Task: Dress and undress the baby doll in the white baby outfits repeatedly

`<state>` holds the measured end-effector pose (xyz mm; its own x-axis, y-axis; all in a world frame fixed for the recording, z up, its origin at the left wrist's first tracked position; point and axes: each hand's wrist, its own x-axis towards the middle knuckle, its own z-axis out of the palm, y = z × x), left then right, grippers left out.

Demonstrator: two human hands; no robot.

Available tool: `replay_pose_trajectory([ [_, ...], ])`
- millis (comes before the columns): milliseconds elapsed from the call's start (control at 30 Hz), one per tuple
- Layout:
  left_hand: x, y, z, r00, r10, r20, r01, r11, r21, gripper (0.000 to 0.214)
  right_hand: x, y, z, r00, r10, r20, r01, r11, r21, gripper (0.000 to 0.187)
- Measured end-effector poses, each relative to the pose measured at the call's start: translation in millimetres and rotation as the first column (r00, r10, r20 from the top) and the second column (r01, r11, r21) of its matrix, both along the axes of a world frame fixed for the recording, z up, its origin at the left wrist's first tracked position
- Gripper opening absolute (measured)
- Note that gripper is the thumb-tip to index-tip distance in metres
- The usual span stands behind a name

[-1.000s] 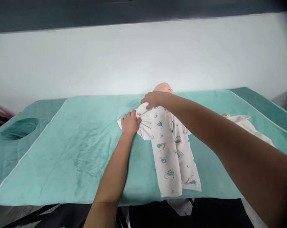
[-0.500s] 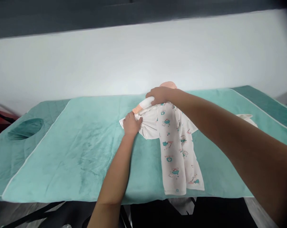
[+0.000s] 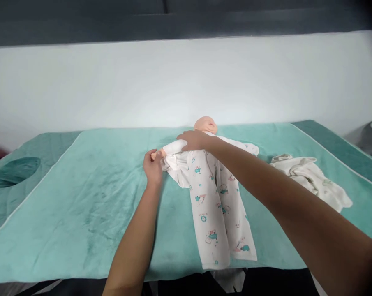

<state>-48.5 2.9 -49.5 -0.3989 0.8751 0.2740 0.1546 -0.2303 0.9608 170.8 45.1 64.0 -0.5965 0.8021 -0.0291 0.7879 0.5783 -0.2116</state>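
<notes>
a baby doll (image 3: 206, 124) lies on its back on a teal towel (image 3: 81, 197) spread over the bench (image 3: 333, 137), head towards the pale wall (image 3: 112, 86) and legs towards the near edge. it wears a white romper (image 3: 218, 205) printed with small teal and pink figures; the romper's legs reach almost to the towel's front edge.

the left hand (image 3: 153, 166) sits just beside the doll, at the end of the sleeve (image 3: 172, 146) that stretches out to the side. its thumb and fingers are pinched together on the cuff, where the doll's tiny hand pokes out. the right hand (image 3: 193, 140) reaches across the doll's chest and lies on the upper part of the same sleeve near the shoulder, fingers close together. i cannot tell whether it grips or only rests there.

well apart on the other side, a crumpled white garment (image 3: 310, 179) lies on the towel. a round hollow (image 3: 15, 170) shows in the bench at the far end.
</notes>
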Motion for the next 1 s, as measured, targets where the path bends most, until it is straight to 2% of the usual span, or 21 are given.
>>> replay_pose_trajectory([
  [100,-4,-6,-1.0,0.999,0.031,-0.025,-0.031,0.999,-0.032,0.032,27,-7,-5.9,0.981,-0.038,-0.189,0.042,0.999,0.02,0.045],
  [167,-5,-10,-1.4,0.993,0.048,-0.109,-0.056,0.996,-0.069,0.03,54,-20,-15.9,0.934,-0.081,-0.349,0.114,0.991,0.073,0.045],
  [233,-4,-15,-1.9,0.97,0.054,-0.238,-0.079,0.992,-0.094,0.026,86,-37,-33.3,0.865,-0.159,-0.475,0.237,0.965,0.109,0.045],
  [300,-2,-19,-2.7,0.931,0.059,-0.36,-0.099,0.991,-0.094,0.025,121,-56,-57.2,0.817,-0.302,-0.491,0.41,0.903,0.128,0.045],
  [333,-1,-20,-2.9,0.912,0.067,-0.404,-0.111,0.99,-0.087,0.025,138,-65,-70.3,0.796,-0.399,-0.456,0.507,0.85,0.141,0.045],
  [433,0,-27,-1.8,0.873,0.105,-0.476,-0.159,0.985,-0.073,0.022,178,-88,-105.1,0.738,-0.555,-0.383,0.66,0.713,0.238,0.046],
  [500,1,-32,1.6,0.846,0.13,-0.517,-0.192,0.979,-0.068,0.021,191,-96,-118.3,0.68,-0.607,-0.411,0.725,0.638,0.259,0.045],
  [567,5,-38,8.7,0.815,0.15,-0.56,-0.219,0.974,-0.058,0.022,195,-99,-121.8,0.627,-0.636,-0.45,0.77,0.592,0.237,0.039],
  [633,16,-44,20.7,0.778,0.166,-0.606,-0.232,0.972,-0.032,0.023,195,-98,-119.0,0.605,-0.645,-0.468,0.783,0.59,0.199,0.034],
  [700,40,-49,37.9,0.726,0.136,-0.674,-0.175,0.985,0.01,0.028,194,-96,-114.6,0.606,-0.643,-0.469,0.775,0.61,0.165,0.031],
  [767,75,-52,58.8,0.633,0.051,-0.773,-0.019,0.999,0.051,0.037,195,-94,-111.8,0.61,-0.639,-0.468,0.767,0.625,0.145,0.029],
  [867,145,-48,88.9,0.457,-0.067,-0.887,0.21,0.977,0.034,0.041,197,-93,-111.2,0.583,-0.654,-0.482,0.784,0.609,0.121,0.023],
  [933,190,-41,102.1,0.287,-0.187,-0.939,0.322,0.942,-0.09,0.041,198,-93,-111.3,0.568,-0.656,-0.497,0.79,0.604,0.106,0.019],
  [1000,225,-31,107.8,0.075,-0.303,-0.95,0.289,0.919,-0.27,0.045,199,-93,-110.6,0.552,-0.65,-0.523,0.792,0.605,0.084,0.016],
])
